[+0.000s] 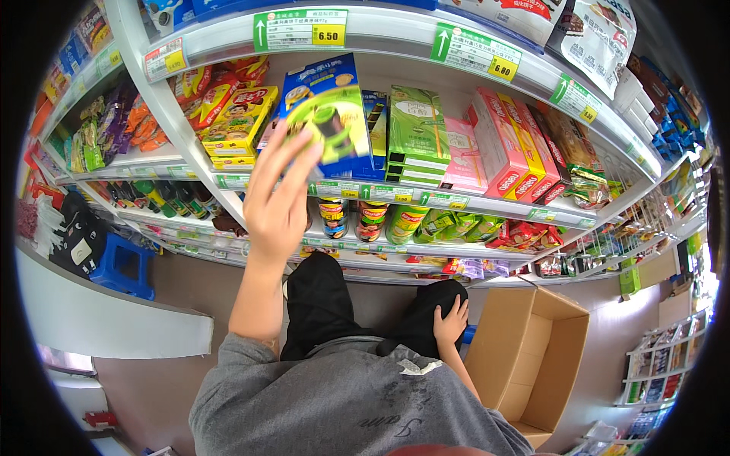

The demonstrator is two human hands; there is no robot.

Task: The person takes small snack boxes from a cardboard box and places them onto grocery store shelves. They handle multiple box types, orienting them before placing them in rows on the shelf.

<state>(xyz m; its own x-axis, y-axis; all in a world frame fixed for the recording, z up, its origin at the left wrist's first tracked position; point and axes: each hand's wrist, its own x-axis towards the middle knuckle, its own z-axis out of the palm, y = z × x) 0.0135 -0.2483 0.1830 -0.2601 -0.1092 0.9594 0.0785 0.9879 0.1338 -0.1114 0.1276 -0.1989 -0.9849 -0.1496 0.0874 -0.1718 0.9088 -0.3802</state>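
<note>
My left hand [282,188] reaches up to the shelf, its fingertips over the lower left of a blue and green cookie box [326,114]; whether they grip it or only touch it, I cannot tell. The box stands tilted at the shelf's front, partly covering other blue boxes. Left of it lie stacked yellow snack boxes [239,122]. To its right are stacked green biscuit boxes [418,122], a pink box [463,154] and upright red and yellow boxes [513,151]. My right hand [450,322] rests on my knee, fingers spread, holding nothing.
A cardboard box [527,353] with its top open stands on the floor at my right. Snack cans [370,219] line the lower shelf. A metal shelf upright [171,114] rises left of my hand. A blue plastic stool [122,265] and a white counter [120,308] are at the left.
</note>
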